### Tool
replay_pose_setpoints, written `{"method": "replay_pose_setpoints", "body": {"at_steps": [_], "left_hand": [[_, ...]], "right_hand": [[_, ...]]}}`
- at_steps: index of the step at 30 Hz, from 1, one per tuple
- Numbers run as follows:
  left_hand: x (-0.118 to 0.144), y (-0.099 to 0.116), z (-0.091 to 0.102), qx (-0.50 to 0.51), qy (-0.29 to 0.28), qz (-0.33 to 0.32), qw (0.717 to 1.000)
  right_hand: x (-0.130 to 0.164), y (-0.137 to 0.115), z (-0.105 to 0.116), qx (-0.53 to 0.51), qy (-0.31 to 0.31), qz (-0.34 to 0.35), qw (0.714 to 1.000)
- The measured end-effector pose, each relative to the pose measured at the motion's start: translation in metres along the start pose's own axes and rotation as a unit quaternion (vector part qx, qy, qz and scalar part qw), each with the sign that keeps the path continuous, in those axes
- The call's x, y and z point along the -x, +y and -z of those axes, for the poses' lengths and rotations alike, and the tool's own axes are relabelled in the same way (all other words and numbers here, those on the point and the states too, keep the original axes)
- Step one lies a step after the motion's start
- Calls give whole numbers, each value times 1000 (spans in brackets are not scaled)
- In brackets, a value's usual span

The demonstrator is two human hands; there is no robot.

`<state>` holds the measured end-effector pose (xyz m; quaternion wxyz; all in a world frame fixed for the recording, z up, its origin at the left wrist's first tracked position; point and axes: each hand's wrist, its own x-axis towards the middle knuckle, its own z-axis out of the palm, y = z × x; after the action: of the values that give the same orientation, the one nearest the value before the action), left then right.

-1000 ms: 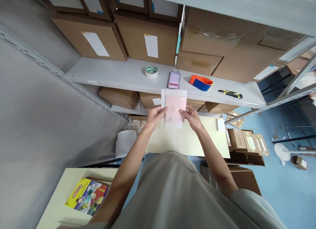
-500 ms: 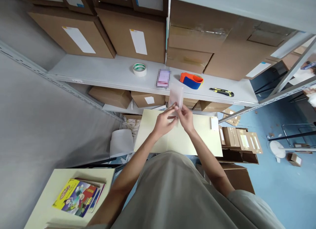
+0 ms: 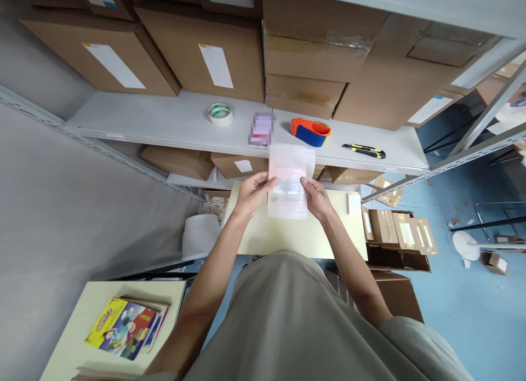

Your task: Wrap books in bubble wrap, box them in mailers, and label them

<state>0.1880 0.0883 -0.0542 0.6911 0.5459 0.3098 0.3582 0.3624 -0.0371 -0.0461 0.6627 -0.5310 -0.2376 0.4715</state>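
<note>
Between my hands is a flat rectangular packet in translucent white wrap (image 3: 291,197), with faint pink and bluish print showing through. My left hand (image 3: 253,193) pinches its left edge, thumb on the near face. The right edge is gripped by my right hand (image 3: 317,197), thumb in front. The packet hangs over the cream table (image 3: 263,238), just in front of the shelf edge. What lies inside the wrap is too blurred to name.
On the grey shelf (image 3: 164,118) lie a white tape roll (image 3: 221,114), an orange and blue tape dispenser (image 3: 310,132) and a yellow-black utility knife (image 3: 365,150). Cardboard boxes (image 3: 304,57) stand behind. Books (image 3: 121,326) lie on a side table; a white roll (image 3: 201,236) stands left.
The packet was seen narrow and edge-on; now its broad face is turned toward me. My hands have moved apart to its two side edges. The view has shifted slightly.
</note>
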Motion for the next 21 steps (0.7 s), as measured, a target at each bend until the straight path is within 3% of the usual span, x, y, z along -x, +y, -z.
{"method": "replay_pose_setpoints", "body": {"at_steps": [7,10,13,15,18,21], "left_hand": [[-6,-8,1,-14,4,1,1000],[-3,-10,-1,-63,47,-34,996],[12,-7,-15,-148,106,-105,978],[25,-4,-30,-160,67,-119,978],[37,-5,-46,-112,15,-92,989],[31,-15,-39,-81,62,-56,993]], "right_hand": [[-2,2,4,-2,-14,13,1000],[-3,3,6,69,6,57,996],[3,6,3,221,50,139,964],[12,12,-6,322,67,168,929],[28,22,-26,424,62,156,890],[38,26,-36,425,5,164,890]]}}
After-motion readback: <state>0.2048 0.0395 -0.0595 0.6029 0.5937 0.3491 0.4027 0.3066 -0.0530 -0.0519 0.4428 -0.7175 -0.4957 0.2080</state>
